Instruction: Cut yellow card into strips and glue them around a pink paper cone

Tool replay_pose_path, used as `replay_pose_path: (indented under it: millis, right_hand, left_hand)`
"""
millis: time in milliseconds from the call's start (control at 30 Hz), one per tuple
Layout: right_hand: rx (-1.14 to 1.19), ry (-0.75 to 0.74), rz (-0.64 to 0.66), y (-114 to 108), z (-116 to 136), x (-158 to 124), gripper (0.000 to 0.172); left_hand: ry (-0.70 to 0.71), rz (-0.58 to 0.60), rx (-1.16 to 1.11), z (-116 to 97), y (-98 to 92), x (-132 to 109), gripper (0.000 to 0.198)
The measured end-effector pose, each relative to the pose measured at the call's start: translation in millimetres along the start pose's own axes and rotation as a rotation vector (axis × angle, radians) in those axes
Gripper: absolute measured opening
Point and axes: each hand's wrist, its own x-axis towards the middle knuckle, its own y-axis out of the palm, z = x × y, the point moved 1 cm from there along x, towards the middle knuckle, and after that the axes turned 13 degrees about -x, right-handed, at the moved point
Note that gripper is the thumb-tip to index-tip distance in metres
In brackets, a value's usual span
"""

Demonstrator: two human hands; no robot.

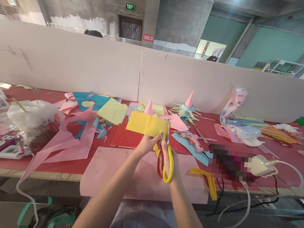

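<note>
My left hand (pixel 148 145) pinches the lower edge of a yellow sheet of paper (pixel 146 124), held up above the table. In my right hand (pixel 174 164) are scissors (pixel 168 169) with yellow and red handles, their blades pointing up at the sheet's right end. A yellow strip hangs beside the handles, partly hidden by my hands. Beneath lies a pink sheet (pixel 118 172) that bends over the table's front edge. Just behind the yellow paper, a pink paper cone (pixel 149 107) stands upright.
A pink glue gun (pixel 196 141) lies right of my hands on blue paper. Behind it stands a pink cone with a fringed green base (pixel 187 109). Cut paper (pixel 83 135) and a plastic bag (pixel 34 119) lie left. A white cable (pixel 293 170) is at right. A partition (pixel 97 67) rises behind.
</note>
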Motion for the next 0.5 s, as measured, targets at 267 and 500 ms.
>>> replay_pose_path:
  millis: [267,500]
  right_hand:
    - [0.182,0.135,0.068,1.4,-3.4,0.6,0.043]
    - [0.177,0.076,0.045,7.5,-20.2,11.6,0.037]
  left_hand:
    - [0.022,0.045,0.020,-0.1,-1.5,4.0,0.035]
    - [0.003,-0.079,-0.017,-3.0,-5.2,9.2,0.038]
